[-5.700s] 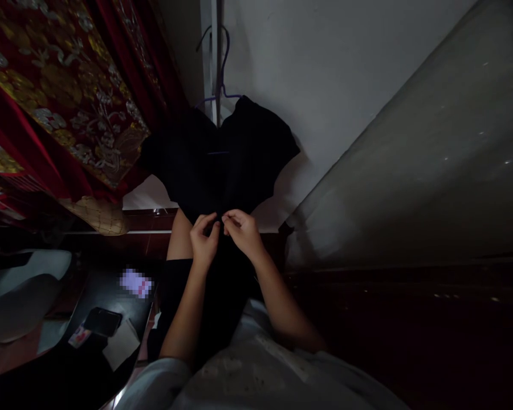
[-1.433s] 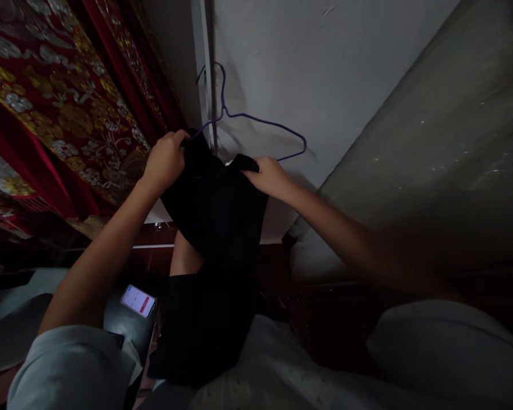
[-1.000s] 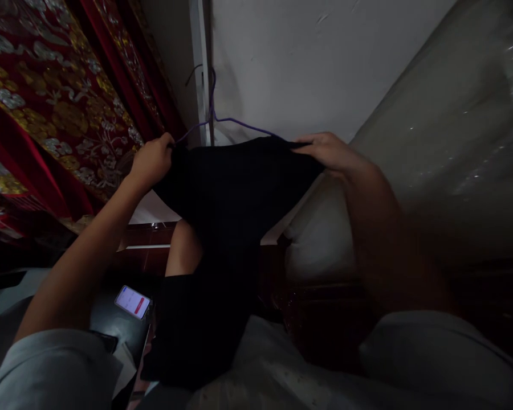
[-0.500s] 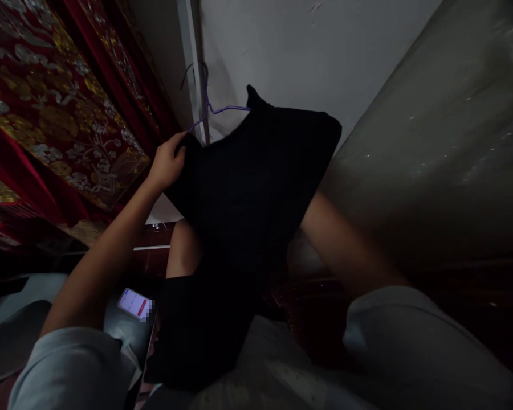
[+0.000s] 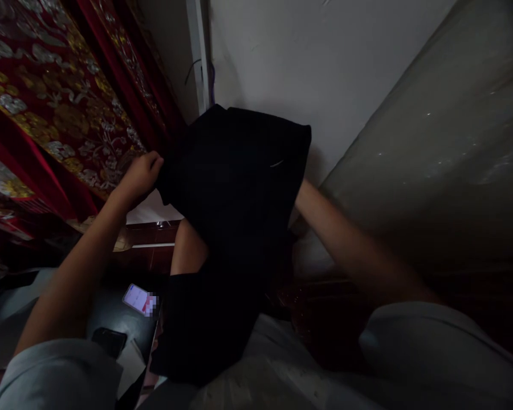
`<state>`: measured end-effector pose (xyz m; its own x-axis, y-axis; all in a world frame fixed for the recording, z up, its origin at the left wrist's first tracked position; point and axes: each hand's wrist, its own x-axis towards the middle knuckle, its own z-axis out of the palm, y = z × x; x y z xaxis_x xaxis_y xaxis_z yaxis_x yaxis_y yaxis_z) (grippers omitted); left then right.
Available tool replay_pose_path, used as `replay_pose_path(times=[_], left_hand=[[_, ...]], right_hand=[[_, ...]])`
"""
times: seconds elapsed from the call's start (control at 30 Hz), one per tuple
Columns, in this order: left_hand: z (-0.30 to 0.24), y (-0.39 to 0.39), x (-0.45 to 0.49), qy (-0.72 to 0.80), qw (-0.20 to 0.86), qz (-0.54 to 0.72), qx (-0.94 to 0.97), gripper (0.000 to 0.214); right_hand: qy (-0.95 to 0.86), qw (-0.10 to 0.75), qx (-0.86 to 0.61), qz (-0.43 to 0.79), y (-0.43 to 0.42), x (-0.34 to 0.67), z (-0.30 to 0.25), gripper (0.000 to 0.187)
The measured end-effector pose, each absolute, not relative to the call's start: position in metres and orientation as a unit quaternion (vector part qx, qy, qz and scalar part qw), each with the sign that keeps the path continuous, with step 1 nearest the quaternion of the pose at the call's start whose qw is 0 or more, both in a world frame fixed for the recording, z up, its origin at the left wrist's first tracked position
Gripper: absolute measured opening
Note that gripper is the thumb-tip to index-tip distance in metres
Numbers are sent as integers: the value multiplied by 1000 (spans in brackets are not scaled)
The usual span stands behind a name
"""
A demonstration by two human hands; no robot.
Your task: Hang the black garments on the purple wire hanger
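A black garment (image 5: 235,176) hangs in front of the white wall, spread out and covering nearly all of its purple hanger (image 5: 212,74), of which only the hook shows by a white vertical pipe (image 5: 198,54). My left hand (image 5: 139,175) is closed on the garment's left edge. My right forearm reaches in from the right, and its hand is hidden behind the black cloth.
A red and gold patterned curtain (image 5: 47,97) hangs at the left. A grey wrapped surface (image 5: 431,142) fills the right. Below left, a lit phone (image 5: 140,299) and a dark phone (image 5: 108,341) lie on a black tabletop. My knee (image 5: 188,250) shows under the garment.
The garment has been pulled lower and more to the left, covering the hanger that showed a moment ago. My left hand has dropped a little; my right hand stays behind the cloth.
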<state>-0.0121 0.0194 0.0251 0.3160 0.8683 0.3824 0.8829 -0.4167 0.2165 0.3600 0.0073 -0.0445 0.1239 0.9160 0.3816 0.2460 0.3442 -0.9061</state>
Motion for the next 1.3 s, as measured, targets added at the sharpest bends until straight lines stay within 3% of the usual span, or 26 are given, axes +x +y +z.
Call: replay_pose_path(times=[0.07, 0.1, 0.23, 0.3, 0.43, 0.53, 0.63, 0.77, 0.9, 1.0, 1.1, 1.2, 1.3], left_hand=[[19, 13, -16, -551, 24, -208, -808, 29], [17, 10, -16, -557, 36, -202, -805, 28], [22, 1, -9, -582, 111, -176, -787, 24], [28, -3, -9, -586, 138, -157, -783, 21], [28, -6, -21, -557, 190, -140, -796, 19], [20, -7, -26, -519, 183, -197, -811, 17], [14, -10, -10, -439, 150, -369, -805, 22], [11, -19, 34, -337, 112, -437, -827, 32], [10, -28, 54, -311, 68, -413, -853, 34], [13, -32, 50, -313, 49, -472, -823, 38], [23, -33, 49, -312, -32, -537, -783, 42], [38, -34, 57, -290, -205, -569, -741, 50], [56, -46, 65, -310, -359, -583, -659, 34]], right_hand=[[-556, 582, -497, 324, 8, 375, -45, 79], [-532, 593, -502, 337, 7, 382, -43, 77], [-494, 653, -486, 307, -1, 396, -23, 28], [-527, 671, -473, 220, -4, 396, -15, 18], [-561, 672, -475, 93, -15, 396, -13, 16], [-599, 624, -485, 126, -24, 393, -19, 18], [-586, 602, -505, 200, -28, 382, -25, 29], [-433, 711, -508, 220, -22, 365, -28, 34], [-360, 782, -487, 151, -17, 367, -28, 42], [-343, 809, -468, 94, -32, 370, -26, 38], [-399, 806, -437, 12, -63, 357, -25, 28], [-552, 741, -372, -90, -97, 326, -29, 26], [-708, 649, -249, -128, -116, 293, -40, 26]])
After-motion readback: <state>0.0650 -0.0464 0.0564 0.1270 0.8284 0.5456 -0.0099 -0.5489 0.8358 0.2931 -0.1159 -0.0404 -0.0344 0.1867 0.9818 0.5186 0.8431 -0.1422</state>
